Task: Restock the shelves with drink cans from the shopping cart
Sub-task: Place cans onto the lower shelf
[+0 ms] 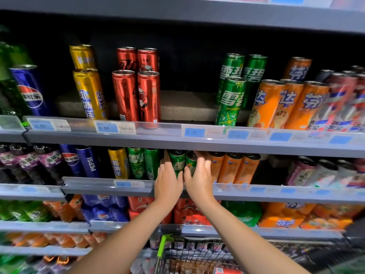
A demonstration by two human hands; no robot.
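Flanking two green Sprite cans (182,163) beside "PEPSI" cans (87,162), left hand (167,179) and right hand (198,177) keep fingers open.

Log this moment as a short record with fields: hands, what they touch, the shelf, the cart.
left hand: reached into the second shelf, fingers spread on the left side of two green cans
right hand: on the right side of the same cans, next to the orange cans
grip: both hands cup the pair from the sides; not clearly closed
shelf above: wide gap between the red cans and green cans
shopping cart: below the arms, one red can visible inside
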